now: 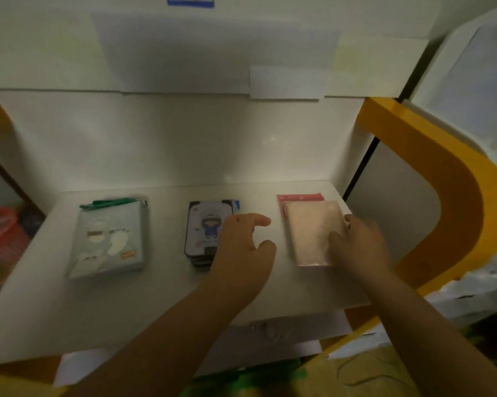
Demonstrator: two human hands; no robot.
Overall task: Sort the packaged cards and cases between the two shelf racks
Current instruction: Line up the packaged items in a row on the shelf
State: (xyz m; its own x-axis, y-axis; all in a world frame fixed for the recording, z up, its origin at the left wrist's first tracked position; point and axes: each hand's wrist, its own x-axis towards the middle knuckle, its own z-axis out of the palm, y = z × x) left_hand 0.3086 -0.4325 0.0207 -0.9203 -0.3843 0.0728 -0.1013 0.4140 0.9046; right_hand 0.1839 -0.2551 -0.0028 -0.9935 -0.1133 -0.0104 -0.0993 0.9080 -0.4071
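Three stacks lie in a row on the white shelf [167,299]. On the left is a pale grey-green pack [109,239] with cartoon prints and a green top strip. In the middle is a stack of dark-edged cases [201,230] showing a figure in blue. On the right is a pink pack [310,233] with a red header. My left hand [241,245] hovers over the right edge of the dark cases with its fingers loosely spread, holding nothing. My right hand [359,242] rests on the pink pack's right edge, fingers bent over it.
A yellow-orange curved frame [456,196] borders the shelf on the right, with another white rack [470,90] beyond it. A red basket [1,233] stands low on the left. The upper shelf's white front edge [184,53] overhangs the back.
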